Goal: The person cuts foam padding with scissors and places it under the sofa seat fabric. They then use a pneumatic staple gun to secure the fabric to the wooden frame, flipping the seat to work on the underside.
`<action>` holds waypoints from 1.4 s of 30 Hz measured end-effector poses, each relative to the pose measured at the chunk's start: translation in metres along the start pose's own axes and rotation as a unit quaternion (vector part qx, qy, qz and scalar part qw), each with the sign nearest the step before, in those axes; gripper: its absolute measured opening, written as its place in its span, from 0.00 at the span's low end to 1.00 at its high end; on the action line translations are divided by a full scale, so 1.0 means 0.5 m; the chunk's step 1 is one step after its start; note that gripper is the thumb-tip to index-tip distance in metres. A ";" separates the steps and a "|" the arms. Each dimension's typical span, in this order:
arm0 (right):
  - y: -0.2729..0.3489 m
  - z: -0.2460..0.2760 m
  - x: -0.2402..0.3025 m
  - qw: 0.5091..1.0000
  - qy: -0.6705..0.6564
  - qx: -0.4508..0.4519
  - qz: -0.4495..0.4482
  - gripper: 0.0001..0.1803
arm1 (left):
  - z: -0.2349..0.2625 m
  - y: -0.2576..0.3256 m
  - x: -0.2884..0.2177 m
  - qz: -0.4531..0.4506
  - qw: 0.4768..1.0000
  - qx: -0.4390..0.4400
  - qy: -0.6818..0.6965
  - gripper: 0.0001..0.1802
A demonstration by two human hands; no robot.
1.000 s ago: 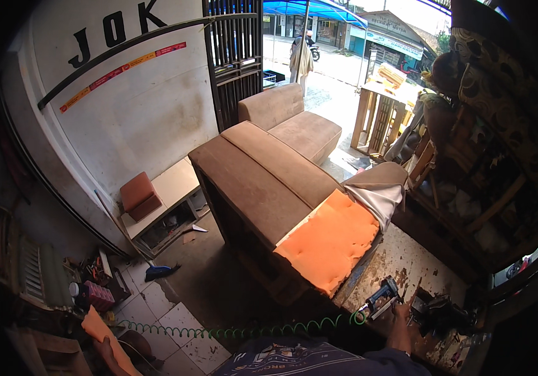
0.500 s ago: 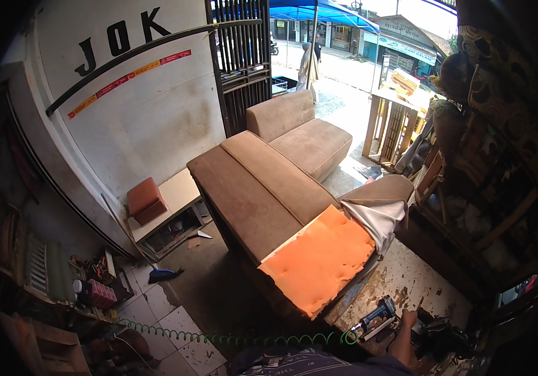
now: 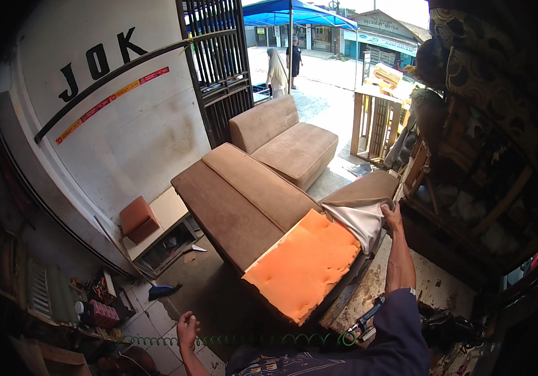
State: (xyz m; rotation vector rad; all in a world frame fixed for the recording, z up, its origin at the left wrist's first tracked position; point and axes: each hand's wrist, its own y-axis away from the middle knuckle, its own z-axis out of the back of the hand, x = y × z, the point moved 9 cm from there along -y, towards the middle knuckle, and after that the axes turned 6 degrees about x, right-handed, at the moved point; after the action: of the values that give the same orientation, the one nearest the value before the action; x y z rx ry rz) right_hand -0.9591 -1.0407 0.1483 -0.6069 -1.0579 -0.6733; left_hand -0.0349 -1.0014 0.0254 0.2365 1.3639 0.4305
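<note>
Head view, looking down into an upholstery workshop. At centre right of the frame the person's right hand (image 3: pixel 392 219) reaches forward, its grip closed on the edge of a brown cover (image 3: pixel 362 199) with a pale lining, peeled back off a sofa (image 3: pixel 244 200). Bare orange foam (image 3: pixel 306 266) shows just left of the hand. At the lower left of centre, the left hand (image 3: pixel 187 328) hangs open and empty above a green coiled hose (image 3: pixel 250 340). A second brown sofa (image 3: pixel 288 141) stands behind, at upper centre.
</note>
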 end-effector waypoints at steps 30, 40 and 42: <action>0.959 -0.338 0.527 0.991 0.070 -0.109 -0.010 0.16 | -0.517 -0.058 -0.432 -0.035 0.819 0.570 0.062 0.14; 1.107 -0.469 0.260 0.685 -0.653 -0.126 -0.297 0.43 | -0.524 -0.057 -0.464 -0.068 0.802 0.592 0.043 0.16; 1.090 -0.469 0.249 0.671 -0.674 -0.141 -0.275 0.35 | -0.517 -0.049 -0.475 -0.057 0.788 0.610 0.054 0.15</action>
State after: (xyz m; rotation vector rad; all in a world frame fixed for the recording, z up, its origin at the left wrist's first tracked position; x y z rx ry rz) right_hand -0.3754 -0.8822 0.1074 -1.1211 -2.6532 -0.9061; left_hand -0.3179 -1.1472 0.1759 1.1991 1.5917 -0.6340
